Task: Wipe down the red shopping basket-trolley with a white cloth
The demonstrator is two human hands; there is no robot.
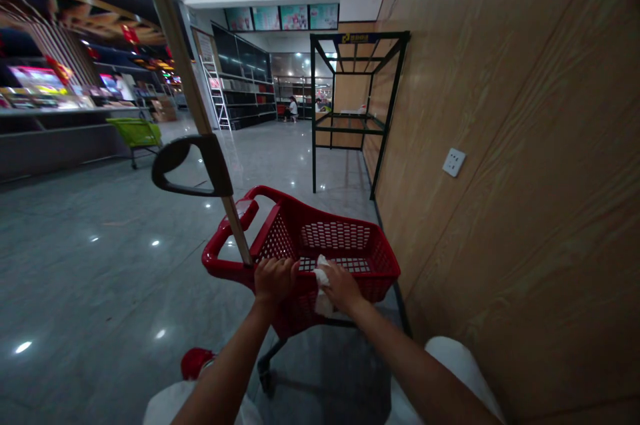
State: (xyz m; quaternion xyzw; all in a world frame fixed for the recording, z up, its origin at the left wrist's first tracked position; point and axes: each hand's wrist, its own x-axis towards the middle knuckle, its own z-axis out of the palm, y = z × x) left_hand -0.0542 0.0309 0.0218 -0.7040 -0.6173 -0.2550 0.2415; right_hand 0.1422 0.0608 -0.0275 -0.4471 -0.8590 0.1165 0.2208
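Cart basket (216,256), red plastic with mesh walls, sits on its wheeled frame right in front of you, near the wood-panelled wall (500,145). Your left hand (274,280) is closed on the near rim, fingers curled over the edge. Your right hand (340,288) is closed on a white cloth (324,302) and presses it to the same rim, just beside the left hand. The top of the cloth lies over the rim and the rest hangs down the outer mesh. In hand now: cloth on the near rim, left hand bracing the basket. Any shift of the right hand needs that left grip in place, since the cart stands on casters (267,382) on glossy grey tile (100,265). A tan pole (173,25) with a black loop handle (193,165) crosses your view, its lower end at the basket's left rim. Ahead, a black metal rack (313,145) stands against the wall, a wall socket (454,162) is to your right, and a green cart (134,132) is well off to the left. A seated person (293,108) is far down the aisle, well apart from you.
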